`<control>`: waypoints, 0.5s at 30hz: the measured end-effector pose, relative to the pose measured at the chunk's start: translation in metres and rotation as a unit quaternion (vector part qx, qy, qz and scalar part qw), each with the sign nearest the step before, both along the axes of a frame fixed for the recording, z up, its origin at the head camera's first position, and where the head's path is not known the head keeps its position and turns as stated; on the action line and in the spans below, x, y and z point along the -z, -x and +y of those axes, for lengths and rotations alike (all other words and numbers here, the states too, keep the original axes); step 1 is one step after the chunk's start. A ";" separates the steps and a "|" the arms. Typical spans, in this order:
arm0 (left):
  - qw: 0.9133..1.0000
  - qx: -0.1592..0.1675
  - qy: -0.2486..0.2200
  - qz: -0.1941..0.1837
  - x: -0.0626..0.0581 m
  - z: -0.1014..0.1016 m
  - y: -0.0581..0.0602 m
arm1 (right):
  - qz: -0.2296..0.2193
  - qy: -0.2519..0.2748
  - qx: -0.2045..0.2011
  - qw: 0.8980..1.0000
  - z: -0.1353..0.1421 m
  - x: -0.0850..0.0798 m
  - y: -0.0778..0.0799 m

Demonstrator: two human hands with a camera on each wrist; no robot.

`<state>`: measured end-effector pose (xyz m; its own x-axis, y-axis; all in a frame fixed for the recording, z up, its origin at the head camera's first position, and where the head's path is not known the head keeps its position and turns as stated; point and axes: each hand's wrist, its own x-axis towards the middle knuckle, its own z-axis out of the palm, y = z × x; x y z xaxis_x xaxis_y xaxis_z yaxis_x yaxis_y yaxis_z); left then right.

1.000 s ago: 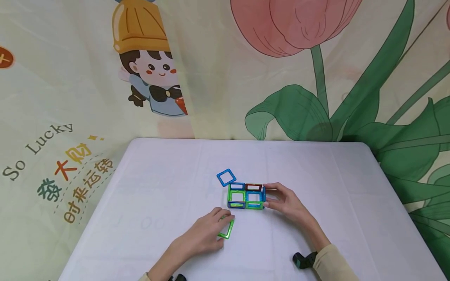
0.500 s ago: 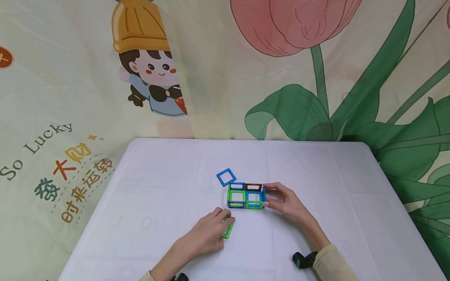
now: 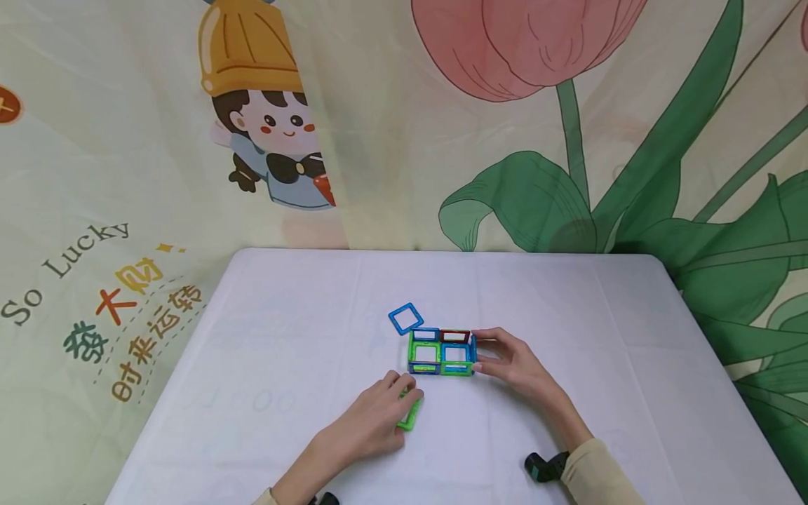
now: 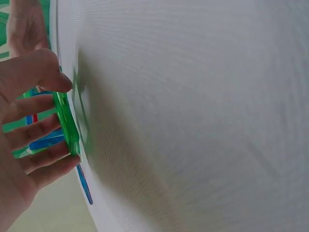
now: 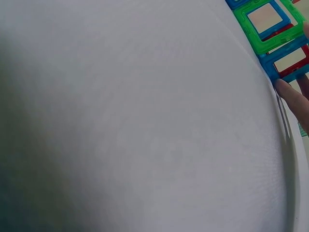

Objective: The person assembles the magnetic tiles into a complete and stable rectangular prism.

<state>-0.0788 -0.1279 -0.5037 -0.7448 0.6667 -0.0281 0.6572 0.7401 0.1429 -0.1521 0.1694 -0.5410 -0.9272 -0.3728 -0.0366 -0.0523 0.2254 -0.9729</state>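
Note:
My left hand point(image 3: 371, 415) grips a green square magnetic tile point(image 3: 410, 415), thumb on one edge and fingers on the opposite one. In the left wrist view, that green tile point(image 4: 67, 123) is tilted just off the white surface. Ahead of it stands a low box of magnetic tiles point(image 3: 440, 353), two squares long, with green, blue and dark red frames. My right hand point(image 3: 517, 361) pinches the box's right end, where a blue tile stands upright. The right wrist view shows a fingertip touching the corner of this blue end tile point(image 5: 270, 67); most of the hand is out of frame.
A loose blue square tile point(image 3: 395, 325) lies flat at the box's back left corner. The white table point(image 3: 303, 337) reaches back to a printed cloth backdrop point(image 3: 385, 140). Black wrist cameras show at both forearms, the right camera point(image 3: 544, 467) more fully.
My left hand has tilted the green tile, so its face looks narrower than a second ago. The right hand and the box have stayed in place.

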 end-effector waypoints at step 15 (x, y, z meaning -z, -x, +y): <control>0.998 0.035 -0.043 0.018 -0.009 0.002 -0.001 | -0.005 -0.007 0.004 1.000 -0.002 -0.003 -0.001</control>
